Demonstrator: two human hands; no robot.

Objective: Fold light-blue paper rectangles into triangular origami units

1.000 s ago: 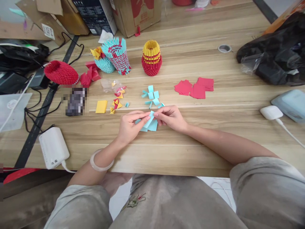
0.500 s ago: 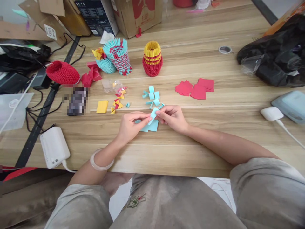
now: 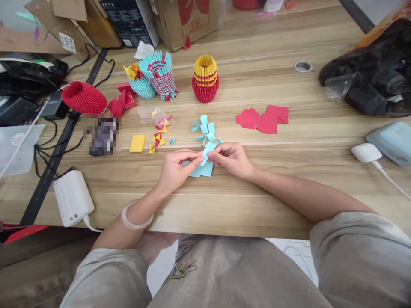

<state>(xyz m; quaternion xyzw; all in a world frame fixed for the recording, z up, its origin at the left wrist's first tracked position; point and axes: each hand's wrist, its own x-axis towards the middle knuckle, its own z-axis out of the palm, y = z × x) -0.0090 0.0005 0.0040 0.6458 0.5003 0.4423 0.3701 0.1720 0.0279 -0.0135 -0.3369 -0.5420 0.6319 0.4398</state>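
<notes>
Between my two hands is a narrow light-blue paper piece, folded and tilted up to the right. My left hand pinches its lower left part between thumb and fingers. On its right edge, my right hand has thumb and fingers closed. Flat light-blue paper sheets lie on the table just under the hands. Beyond them are several folded light-blue paper pieces, partly standing open. A stack of yellow paper and small red and yellow folded pieces lie to the left.
Red paper squares lie right of centre. Farther back stand a yellow-and-red paper vase, a blue-and-red one and a red one. A tape roll, black plastic bag, white adapter and cardboard box surround the work area.
My right thumb has slid slightly down along the edge of the light-blue paper piece, and the piece has shifted a little. My left hand keeps its pinch almost unmoved.
</notes>
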